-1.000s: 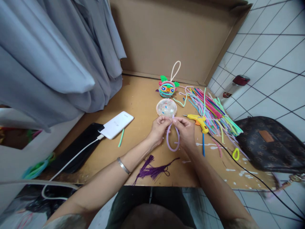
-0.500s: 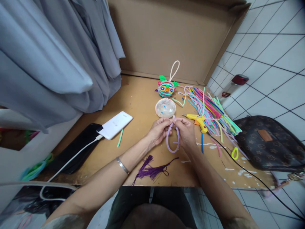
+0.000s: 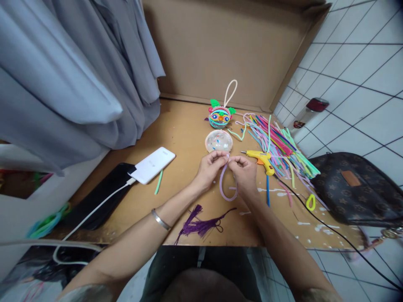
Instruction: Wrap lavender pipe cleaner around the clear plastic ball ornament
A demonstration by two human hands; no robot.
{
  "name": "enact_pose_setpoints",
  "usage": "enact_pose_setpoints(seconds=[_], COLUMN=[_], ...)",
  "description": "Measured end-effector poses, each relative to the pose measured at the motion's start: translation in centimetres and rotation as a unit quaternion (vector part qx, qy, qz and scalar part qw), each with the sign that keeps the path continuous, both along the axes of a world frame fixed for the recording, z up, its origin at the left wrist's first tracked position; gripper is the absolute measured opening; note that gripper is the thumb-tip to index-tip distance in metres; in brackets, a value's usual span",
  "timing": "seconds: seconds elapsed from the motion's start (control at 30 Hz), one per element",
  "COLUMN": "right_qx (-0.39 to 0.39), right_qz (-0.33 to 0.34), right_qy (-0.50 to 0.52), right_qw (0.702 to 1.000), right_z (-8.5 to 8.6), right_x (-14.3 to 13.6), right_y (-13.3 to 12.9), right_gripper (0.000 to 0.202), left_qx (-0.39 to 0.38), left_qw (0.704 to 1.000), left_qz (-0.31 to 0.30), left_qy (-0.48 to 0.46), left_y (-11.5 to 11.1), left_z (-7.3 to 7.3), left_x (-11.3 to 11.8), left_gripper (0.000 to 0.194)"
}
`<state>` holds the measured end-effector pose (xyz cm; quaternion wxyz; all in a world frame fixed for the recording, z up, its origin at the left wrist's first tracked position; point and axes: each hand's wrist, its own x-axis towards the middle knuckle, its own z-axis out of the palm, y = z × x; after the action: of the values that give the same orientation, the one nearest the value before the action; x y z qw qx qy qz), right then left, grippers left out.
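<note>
Between my hands hangs a lilac pipe cleaner (image 3: 222,187) bent into a loop, its ends pinched together at the top. My left hand (image 3: 211,168) is closed on one side of it, thumb and fingertips pressed together. From the other side my right hand (image 3: 244,171) pinches it as well, partly hiding the loop. Just beyond my fingertips sits a clear plastic half-ball (image 3: 219,141) with small coloured bits in it. Behind that stands a decorated ball (image 3: 220,117) with eyes, green ears and a cream loop on top. A purple tassel (image 3: 200,226) lies nearer me.
A yellow glue gun (image 3: 264,161) lies right of my hands, its black cord running to the right. Past it is a pile of coloured pipe cleaners (image 3: 277,142). A brown bag (image 3: 355,188) stands at far right. On the left lie a white power bank (image 3: 154,165) and a black phone-like slab (image 3: 97,201).
My left hand has shifted slightly up at the top of the lilac loop, its fingers now covering more of the crossing. My right hand keeps its pinch nearly in place.
</note>
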<state>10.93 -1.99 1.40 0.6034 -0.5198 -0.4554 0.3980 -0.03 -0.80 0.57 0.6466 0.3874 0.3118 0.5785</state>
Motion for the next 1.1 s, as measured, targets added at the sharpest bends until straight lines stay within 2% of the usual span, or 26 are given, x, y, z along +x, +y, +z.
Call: enact_pose_setpoints(seconds=[0.47, 1.1], right_qx=[0.056, 0.055], right_qz=[-0.035, -0.034], right_qy=[-0.079, -0.096], right_qw=[0.995, 0.993], right_z=[-0.27, -0.07], right_x=[-0.04, -0.17], right_y=[-0.14, -0.31], right_gripper=[0.02, 0.021], left_qx=[0.071, 0.089], left_qw=[0.994, 0.989], left_qz=[0.035, 0.033], left_qy=[0.076, 0.11], left_y=[0.43, 0.33], left_z=[0.02, 0.37], left_x=[-0.34, -0.61], left_gripper=[0.022, 0.012])
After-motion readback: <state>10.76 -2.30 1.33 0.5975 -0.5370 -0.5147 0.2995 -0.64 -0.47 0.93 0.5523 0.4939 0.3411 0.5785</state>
